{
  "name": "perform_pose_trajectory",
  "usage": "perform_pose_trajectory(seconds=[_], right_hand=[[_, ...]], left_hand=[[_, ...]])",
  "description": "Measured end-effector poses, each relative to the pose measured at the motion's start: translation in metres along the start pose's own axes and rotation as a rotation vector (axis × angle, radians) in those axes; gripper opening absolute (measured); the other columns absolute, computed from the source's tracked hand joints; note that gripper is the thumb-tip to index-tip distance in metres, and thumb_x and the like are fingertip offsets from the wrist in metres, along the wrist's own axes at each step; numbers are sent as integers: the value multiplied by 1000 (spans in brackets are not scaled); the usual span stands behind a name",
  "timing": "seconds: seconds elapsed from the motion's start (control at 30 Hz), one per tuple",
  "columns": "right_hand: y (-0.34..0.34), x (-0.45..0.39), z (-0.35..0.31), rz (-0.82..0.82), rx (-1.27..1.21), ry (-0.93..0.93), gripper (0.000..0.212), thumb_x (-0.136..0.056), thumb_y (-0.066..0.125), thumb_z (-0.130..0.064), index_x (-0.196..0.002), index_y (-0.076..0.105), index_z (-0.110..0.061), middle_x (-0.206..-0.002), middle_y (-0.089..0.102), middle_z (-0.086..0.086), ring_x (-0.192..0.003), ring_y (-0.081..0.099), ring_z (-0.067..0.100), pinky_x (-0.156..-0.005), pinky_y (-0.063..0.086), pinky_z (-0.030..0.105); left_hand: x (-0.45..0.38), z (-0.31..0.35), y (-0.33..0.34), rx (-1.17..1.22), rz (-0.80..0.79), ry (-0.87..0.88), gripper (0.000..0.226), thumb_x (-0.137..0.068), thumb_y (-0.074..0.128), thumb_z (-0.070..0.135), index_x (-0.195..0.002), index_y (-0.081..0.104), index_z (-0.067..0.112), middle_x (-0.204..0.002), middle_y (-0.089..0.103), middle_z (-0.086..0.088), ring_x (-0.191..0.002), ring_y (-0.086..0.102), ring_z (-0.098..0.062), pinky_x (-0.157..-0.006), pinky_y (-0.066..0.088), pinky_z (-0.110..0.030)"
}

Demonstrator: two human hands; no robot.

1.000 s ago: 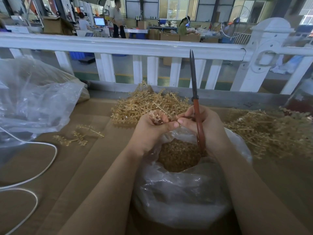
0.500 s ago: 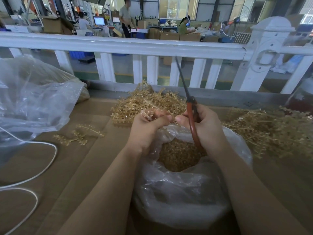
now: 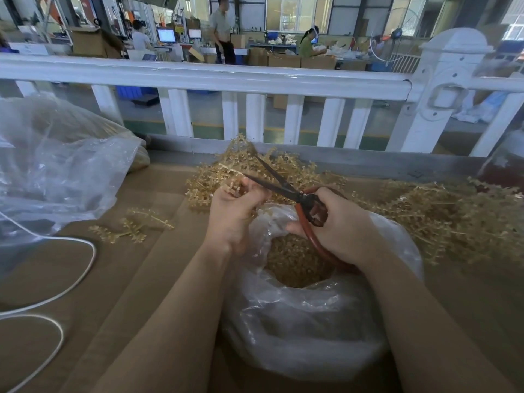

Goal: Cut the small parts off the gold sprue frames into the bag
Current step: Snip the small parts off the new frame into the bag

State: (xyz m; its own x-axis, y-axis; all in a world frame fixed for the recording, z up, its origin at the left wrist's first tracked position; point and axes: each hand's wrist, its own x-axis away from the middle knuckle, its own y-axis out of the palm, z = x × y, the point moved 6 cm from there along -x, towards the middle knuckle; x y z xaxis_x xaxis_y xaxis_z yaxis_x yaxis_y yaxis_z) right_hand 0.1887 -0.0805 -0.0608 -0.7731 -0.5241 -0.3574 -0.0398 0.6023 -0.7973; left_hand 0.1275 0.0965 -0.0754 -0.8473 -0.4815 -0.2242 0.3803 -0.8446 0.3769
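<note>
The left hand (image 3: 231,211) is pinching a small gold sprue frame (image 3: 233,190) between thumb and curled fingers, holding it just above the far rim of the bag (image 3: 297,330). The right hand (image 3: 344,231) is gripping the red-handled scissors (image 3: 295,195), fingers curled through the loops; the dark blades are standing parted, pointing toward ten o'clock, with the lower blade reaching the frame at the left fingertips. The clear bag is sitting on the brown worktop (image 3: 113,293) between the forearms, its mouth open on a heap of cut gold parts (image 3: 295,260). A pile of uncut frames (image 3: 255,171) is lying at twelve o'clock from the bag, another pile (image 3: 442,217) at two o'clock, and one loose frame (image 3: 133,228) at nine o'clock, beside a white cable (image 3: 71,282).
</note>
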Motion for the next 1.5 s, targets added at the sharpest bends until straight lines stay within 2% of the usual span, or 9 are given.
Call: perform_pose_trajectory(seconds=[0.17,0.27,0.37,0.43,0.63,0.87,1.1,1.3,1.5], right_hand=[[1,0,1,13,54,-44,66,-61,47,-98,-92,50,-41,-82,58,-22,-73,55,-3,-63,46,20],[0,-1,1,21,68,-50,65,-59,43,-101,-84,48,-41,-76,56,-24,-69,54,-3,-58,40,17],[-1,-2,1,34,119,-58,64,-59,42,-102,-79,47,-40,-71,56,-23,-65,52,-3,-54,37,17],[-1,-2,1,47,152,-61,67,-59,40,-102,-78,48,-39,-69,57,-22,-63,52,-3,-53,36,17],[-2,-3,1,49,186,-56,75,-55,36,-106,-73,50,-34,-64,56,-18,-60,51,-2,-52,36,18],[-3,-2,3,53,142,-29,86,-48,29,-109,-74,56,-31,-65,59,-16,-63,54,0,-55,40,20],[-4,-2,3,78,109,-17,94,-42,21,-112,-72,57,-29,-62,59,-17,-60,54,0,-57,45,20],[-4,-1,2,83,92,-40,87,-43,19,-111,-71,53,-35,-65,57,-23,-60,53,-3,-53,35,11],[-5,0,2,75,90,-44,82,-47,26,-109,-70,53,-34,-65,57,-21,-61,53,-3,-55,37,12]], left_hand=[[-4,-4,-5,19,48,-11,25,-81,63,-18,-96,49,-32,-97,53,-26,-89,49,-34,-87,45,-50],[-4,-3,-4,4,12,-17,27,-81,64,-17,-100,50,-31,-102,57,-32,-93,56,-37,-99,45,-61],[-5,-2,-5,-7,-11,-10,28,-81,65,-17,-103,53,-29,-108,58,-42,-98,59,-37,-103,44,-61],[-7,-3,-8,-20,-10,-2,28,-80,64,-18,-102,51,-29,-106,58,-39,-97,57,-36,-104,42,-63],[-7,2,-8,-23,-36,51,33,-73,69,-11,-100,56,-26,-102,63,-28,-97,62,-34,-101,49,-55],[-6,4,-7,-1,-63,72,35,-76,71,-10,-103,55,-25,-105,61,-29,-100,62,-34,-105,46,-53],[-4,6,-5,55,-93,78,15,-72,69,-4,-86,66,-2,-89,68,-15,-92,64,-29,-92,52,-39],[-6,7,-6,44,-106,75,14,-71,72,-3,-80,73,9,-86,72,-9,-89,66,-27,-88,52,-36],[-6,8,-7,52,-101,76,14,-70,72,-4,-81,72,6,-88,70,-12,-91,66,-29,-91,52,-37]])
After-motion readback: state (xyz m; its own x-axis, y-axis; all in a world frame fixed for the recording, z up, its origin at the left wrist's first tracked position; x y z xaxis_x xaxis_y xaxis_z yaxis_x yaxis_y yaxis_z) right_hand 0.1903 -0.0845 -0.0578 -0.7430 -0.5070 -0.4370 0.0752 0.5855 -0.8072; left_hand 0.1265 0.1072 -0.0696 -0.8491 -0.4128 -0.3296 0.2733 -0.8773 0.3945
